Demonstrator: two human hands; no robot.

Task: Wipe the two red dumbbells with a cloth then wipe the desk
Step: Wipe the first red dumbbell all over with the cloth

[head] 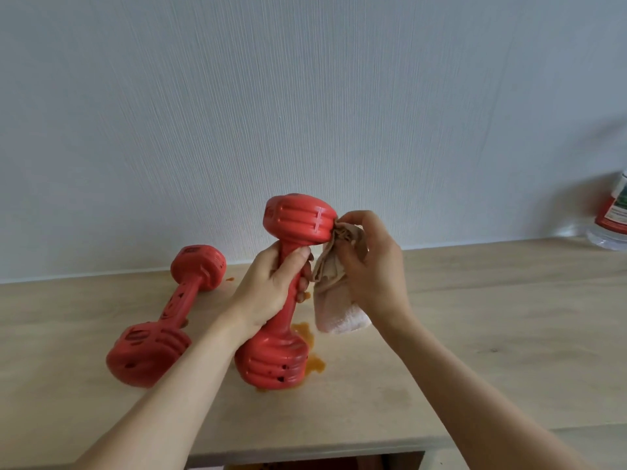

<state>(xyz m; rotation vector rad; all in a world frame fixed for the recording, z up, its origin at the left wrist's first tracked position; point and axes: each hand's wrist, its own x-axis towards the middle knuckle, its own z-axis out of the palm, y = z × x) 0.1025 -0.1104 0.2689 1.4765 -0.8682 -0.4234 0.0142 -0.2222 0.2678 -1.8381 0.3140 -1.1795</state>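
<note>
My left hand point(271, 290) grips the handle of one red dumbbell point(295, 220), holding it tilted with its lower head resting on the desk point(475, 334). My right hand point(369, 262) holds a stained pale cloth point(336, 300) and presses a bunched corner against the right side of the dumbbell's upper head. The rest of the cloth hangs down below my hand. The second red dumbbell point(159, 334) lies flat on the desk to the left, untouched, with dark specks on its near head.
Orange-brown spill patches point(310, 354) lie on the light wooden desk around the base of the held dumbbell. A plastic bottle with a red label point(614, 215) stands at the far right by the wall. The desk's front edge runs near the bottom.
</note>
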